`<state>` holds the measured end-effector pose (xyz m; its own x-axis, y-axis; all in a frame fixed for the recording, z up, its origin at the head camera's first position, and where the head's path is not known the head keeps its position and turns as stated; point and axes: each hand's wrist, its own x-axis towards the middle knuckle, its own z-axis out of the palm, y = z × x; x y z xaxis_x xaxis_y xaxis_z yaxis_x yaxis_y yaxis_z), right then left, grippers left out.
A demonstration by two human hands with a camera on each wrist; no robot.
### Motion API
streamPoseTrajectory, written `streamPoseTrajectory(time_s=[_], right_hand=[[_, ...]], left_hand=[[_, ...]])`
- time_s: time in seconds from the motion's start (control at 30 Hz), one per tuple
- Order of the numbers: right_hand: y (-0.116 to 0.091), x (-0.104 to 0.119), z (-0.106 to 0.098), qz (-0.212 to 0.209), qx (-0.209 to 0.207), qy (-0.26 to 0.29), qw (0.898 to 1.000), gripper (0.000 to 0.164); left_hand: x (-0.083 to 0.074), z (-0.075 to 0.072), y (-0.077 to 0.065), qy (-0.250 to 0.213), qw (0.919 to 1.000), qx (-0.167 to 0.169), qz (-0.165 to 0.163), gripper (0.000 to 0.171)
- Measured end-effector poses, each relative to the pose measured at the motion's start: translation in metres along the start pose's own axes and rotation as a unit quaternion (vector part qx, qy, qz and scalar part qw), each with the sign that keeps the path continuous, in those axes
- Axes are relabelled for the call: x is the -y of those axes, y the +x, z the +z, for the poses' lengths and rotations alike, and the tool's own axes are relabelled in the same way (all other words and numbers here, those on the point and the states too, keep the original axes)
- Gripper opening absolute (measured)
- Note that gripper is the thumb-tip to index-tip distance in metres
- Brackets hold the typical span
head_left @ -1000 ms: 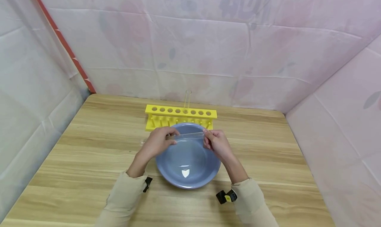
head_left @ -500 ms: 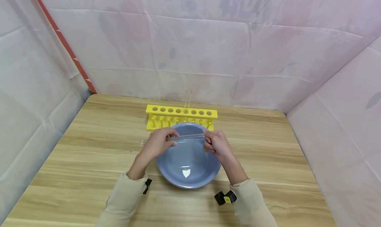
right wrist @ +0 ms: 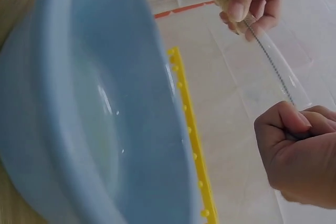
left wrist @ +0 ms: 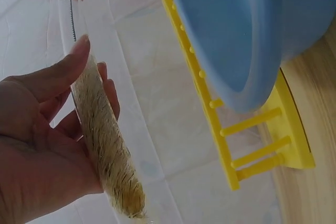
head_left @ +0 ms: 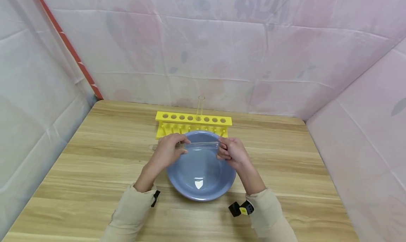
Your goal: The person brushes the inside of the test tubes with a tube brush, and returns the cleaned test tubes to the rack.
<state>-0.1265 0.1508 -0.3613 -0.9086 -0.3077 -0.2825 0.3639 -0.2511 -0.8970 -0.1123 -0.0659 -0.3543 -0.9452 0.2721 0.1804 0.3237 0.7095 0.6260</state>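
Over the blue basin (head_left: 177,185), my left hand (head_left: 166,150) grips a clear test tube (head_left: 203,145) lying nearly level. Inside the tube sits a test tube brush; its pale bristles (left wrist: 113,150) fill the closed-end part in the left wrist view. A twisted wire (right wrist: 273,64) runs from the bristles toward the mouth. My right hand (right wrist: 302,153) is curled round the brush's handle end at the tube mouth, which its fingers mostly hide. My left thumb and fingers wrap the tube's middle.
Behind the basin stands a yellow test tube rack (head_left: 161,119) holding one upright clear tube (head_left: 200,106). The basin holds some water, as its reflections suggest. Wooden table (head_left: 95,171) surrounds it, with pale cloth walls (head_left: 206,51) at the back and sides.
The tube has turned slightly more level, its closed left end shifting up in the head view with my left hand. Both hands keep their hold; the basin and rack stay put.
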Motion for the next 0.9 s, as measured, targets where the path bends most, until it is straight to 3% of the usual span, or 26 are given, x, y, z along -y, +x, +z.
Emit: streamPoseTrajectory(time_s=[0.2,0.43,0.57,0.7,0.8,0.9], right_hand=[[0.002,0.001,-0.003,0.032,0.013,0.051,0.998,0.046],[0.002,0.000,-0.006,0.014,0.010,0.050,0.999,0.046],[0.001,-0.001,-0.006,-0.029,0.007,-0.009,1.000,0.047],[0.001,-0.003,-0.007,-0.086,-0.012,-0.084,0.993,0.047],[0.000,-0.005,-0.008,-0.137,-0.029,-0.147,0.979,0.046],[-0.001,-0.006,-0.010,-0.192,-0.033,-0.211,0.958,0.046]], left_hand=[[-0.002,0.001,-0.001,0.047,0.9986,-0.013,0.019,0.022],[0.003,0.002,-0.001,0.006,0.9998,-0.013,0.016,0.022],[0.005,-0.002,-0.001,-0.023,0.9992,-0.005,0.031,0.021],[0.006,-0.007,-0.003,-0.051,0.9974,0.008,0.051,0.019],[0.007,-0.010,-0.004,-0.074,0.9956,0.025,0.053,0.019],[0.009,-0.012,-0.004,-0.093,0.9938,0.046,0.042,0.019]])
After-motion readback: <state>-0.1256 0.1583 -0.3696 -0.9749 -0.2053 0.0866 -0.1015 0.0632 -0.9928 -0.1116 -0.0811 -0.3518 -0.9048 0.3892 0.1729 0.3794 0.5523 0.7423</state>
